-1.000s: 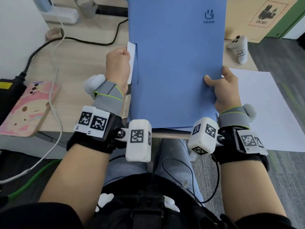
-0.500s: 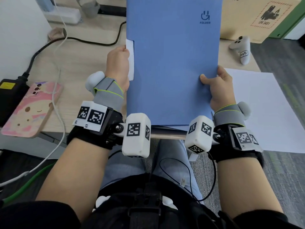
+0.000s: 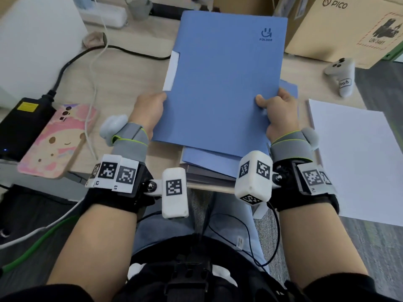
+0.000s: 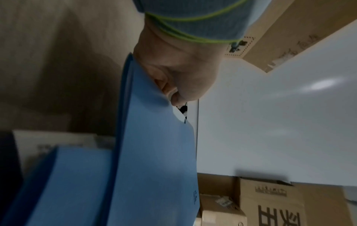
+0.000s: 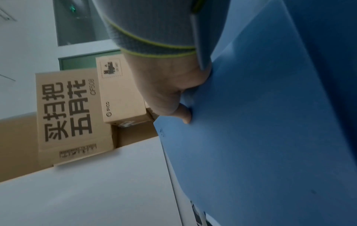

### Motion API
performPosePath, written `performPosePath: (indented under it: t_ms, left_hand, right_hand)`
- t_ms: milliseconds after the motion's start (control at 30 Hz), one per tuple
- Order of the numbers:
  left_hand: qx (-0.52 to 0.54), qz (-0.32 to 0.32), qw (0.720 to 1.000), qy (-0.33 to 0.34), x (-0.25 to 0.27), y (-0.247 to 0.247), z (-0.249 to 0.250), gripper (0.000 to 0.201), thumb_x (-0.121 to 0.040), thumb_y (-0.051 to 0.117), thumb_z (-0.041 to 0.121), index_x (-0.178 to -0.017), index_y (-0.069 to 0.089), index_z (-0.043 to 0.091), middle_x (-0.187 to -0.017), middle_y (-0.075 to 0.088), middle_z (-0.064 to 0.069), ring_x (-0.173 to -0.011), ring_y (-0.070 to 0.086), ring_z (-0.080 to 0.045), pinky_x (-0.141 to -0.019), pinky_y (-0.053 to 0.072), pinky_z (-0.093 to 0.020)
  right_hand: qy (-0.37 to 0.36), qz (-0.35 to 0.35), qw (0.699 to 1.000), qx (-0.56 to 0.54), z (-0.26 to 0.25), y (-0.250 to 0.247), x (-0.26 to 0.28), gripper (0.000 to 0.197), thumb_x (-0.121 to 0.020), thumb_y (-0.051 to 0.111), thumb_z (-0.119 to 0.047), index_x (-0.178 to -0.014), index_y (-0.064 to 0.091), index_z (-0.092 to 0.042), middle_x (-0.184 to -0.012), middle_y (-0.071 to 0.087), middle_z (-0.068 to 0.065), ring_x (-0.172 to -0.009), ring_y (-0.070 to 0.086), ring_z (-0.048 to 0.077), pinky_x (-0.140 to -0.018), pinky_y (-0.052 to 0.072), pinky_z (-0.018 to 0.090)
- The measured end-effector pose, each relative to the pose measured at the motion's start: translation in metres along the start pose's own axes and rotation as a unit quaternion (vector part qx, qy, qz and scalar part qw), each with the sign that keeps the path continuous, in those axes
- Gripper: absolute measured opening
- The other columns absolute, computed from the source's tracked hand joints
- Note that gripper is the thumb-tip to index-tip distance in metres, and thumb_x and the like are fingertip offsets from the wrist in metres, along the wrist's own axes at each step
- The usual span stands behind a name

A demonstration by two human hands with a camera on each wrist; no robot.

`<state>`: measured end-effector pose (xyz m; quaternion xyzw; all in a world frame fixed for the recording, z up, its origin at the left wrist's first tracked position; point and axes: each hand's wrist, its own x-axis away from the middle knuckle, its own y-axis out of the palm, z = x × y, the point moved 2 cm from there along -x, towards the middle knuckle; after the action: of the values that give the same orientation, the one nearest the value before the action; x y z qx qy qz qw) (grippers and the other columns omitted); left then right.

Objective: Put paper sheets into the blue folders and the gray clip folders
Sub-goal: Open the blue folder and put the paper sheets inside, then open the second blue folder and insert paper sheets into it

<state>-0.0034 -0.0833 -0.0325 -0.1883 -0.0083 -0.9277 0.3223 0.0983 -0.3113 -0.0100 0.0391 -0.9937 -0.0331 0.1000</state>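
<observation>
A closed blue folder with a white sheet edge showing at its left notch is held above the desk. My left hand grips its left edge and my right hand grips its right edge, thumbs on top. Under it lies a second blue folder on top of gray clip folders near the desk's front edge. The wrist views show the held folder pinched by each hand's fingers. A stack of white paper sheets lies to the right.
A pink phone and a black power brick with cables lie at the left. A white controller and cardboard boxes stand at the back right. The wooden desk runs behind the folders.
Both hands have drawn the blue folder toward me and lowered it over the stack; the hands now sit lower on its side edges.
</observation>
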Motion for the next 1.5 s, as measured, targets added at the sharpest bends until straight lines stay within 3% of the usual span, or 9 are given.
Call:
performPosePath:
  t_ms: [467, 667, 1000, 1167, 1300, 1367, 1400, 1433, 1500]
  left_hand:
    - [-0.126, 0.154, 0.978, 0.064, -0.064, -0.066, -0.009, 0.023, -0.09, 0.048, 0.018, -0.092, 0.067, 0.007, -0.094, 0.065, -0.013, -0.084, 0.053, -0.021, -0.084, 0.048, -0.036]
    - [-0.247, 0.201, 0.946, 0.062, -0.089, -0.084, 0.004, 0.034, -0.092, 0.043, 0.014, -0.058, 0.039, 0.013, -0.06, 0.036, -0.003, -0.075, 0.032, -0.022, -0.061, 0.025, -0.026]
    - [-0.3, 0.241, 0.921, 0.059, -0.113, -0.108, 0.018, 0.035, -0.094, 0.037, 0.01, -0.119, 0.061, 0.005, -0.124, 0.06, -0.021, -0.115, 0.054, -0.038, -0.09, 0.043, -0.036]
    - [-0.327, 0.248, 0.91, 0.059, -0.118, -0.111, 0.02, 0.038, -0.095, 0.034, 0.009, -0.121, 0.06, 0.006, -0.125, 0.06, -0.021, -0.118, 0.051, -0.039, -0.091, 0.041, -0.038]
    - [-0.344, 0.244, 0.904, 0.062, -0.12, -0.111, 0.018, 0.037, -0.093, 0.033, 0.007, -0.118, 0.061, 0.005, -0.123, 0.06, -0.022, -0.12, 0.048, -0.039, -0.091, 0.041, -0.04]
    - [-0.36, 0.239, 0.9, 0.063, -0.119, -0.112, 0.018, 0.036, -0.093, 0.034, 0.007, -0.115, 0.062, 0.009, -0.123, 0.06, -0.023, -0.12, 0.048, -0.04, -0.093, 0.041, -0.04]
    - [-0.369, 0.235, 0.897, 0.065, -0.118, -0.112, 0.018, 0.033, -0.092, 0.036, 0.007, -0.11, 0.063, 0.011, -0.122, 0.06, -0.023, -0.118, 0.049, -0.04, -0.094, 0.041, -0.04]
    - [-0.378, 0.229, 0.894, 0.07, -0.117, -0.112, 0.018, 0.029, -0.091, 0.038, 0.007, -0.105, 0.063, 0.011, -0.12, 0.06, -0.024, -0.116, 0.05, -0.041, -0.094, 0.04, -0.041]
    - [-0.391, 0.22, 0.89, 0.075, -0.115, -0.112, 0.016, 0.027, -0.09, 0.042, 0.01, -0.108, 0.062, 0.006, -0.117, 0.061, -0.023, -0.114, 0.05, -0.042, -0.094, 0.04, -0.042]
  right_hand:
    - [-0.005, -0.044, 0.999, 0.029, -0.002, 0.11, -0.042, 0.042, -0.079, 0.038, 0.016, -0.096, 0.057, -0.017, -0.084, 0.059, 0.006, -0.078, 0.052, 0.02, -0.073, 0.049, 0.034]
    - [0.011, -0.057, 0.996, 0.075, 0.002, 0.152, -0.055, 0.03, -0.065, 0.039, 0.001, -0.09, 0.054, -0.004, -0.08, 0.05, 0.009, -0.073, 0.043, 0.022, -0.065, 0.04, 0.033]
    - [0.079, -0.146, 0.97, 0.177, 0.005, 0.183, -0.071, 0.018, -0.082, 0.064, -0.015, -0.092, 0.05, -0.01, -0.078, 0.052, -0.001, -0.068, 0.055, 0.015, -0.052, 0.04, 0.02]
    - [0.086, -0.155, 0.969, 0.175, 0.006, 0.186, -0.065, 0.065, -0.065, 0.067, -0.029, -0.122, 0.05, -0.002, -0.117, 0.062, 0.008, -0.106, 0.062, 0.024, -0.084, 0.051, 0.033]
    - [0.084, -0.161, 0.97, 0.163, 0.004, 0.185, -0.062, 0.027, -0.076, 0.066, -0.02, -0.098, 0.054, -0.008, -0.094, 0.062, 0.006, -0.094, 0.062, 0.023, -0.078, 0.05, 0.026]
    - [0.074, -0.161, 0.97, 0.164, 0.004, 0.185, -0.06, 0.037, -0.065, 0.065, -0.025, -0.093, 0.056, -0.003, -0.106, 0.063, 0.03, -0.115, 0.054, 0.042, -0.08, 0.045, 0.03]
    - [0.067, -0.16, 0.971, 0.162, 0.003, 0.185, -0.059, 0.041, -0.061, 0.064, -0.027, -0.092, 0.057, -0.001, -0.087, 0.055, 0.011, -0.121, 0.034, 0.03, -0.077, 0.04, 0.032]
    - [0.058, -0.163, 0.972, 0.161, 0.002, 0.185, -0.058, 0.04, -0.059, 0.064, -0.028, -0.09, 0.055, -0.005, -0.094, 0.037, 0.0, -0.099, 0.031, 0.011, -0.075, 0.036, 0.032]
    - [0.05, -0.163, 0.971, 0.165, 0.0, 0.184, -0.056, 0.035, -0.059, 0.062, -0.028, -0.088, 0.051, -0.013, -0.087, 0.041, 0.004, -0.079, 0.039, 0.017, -0.072, 0.032, 0.031]
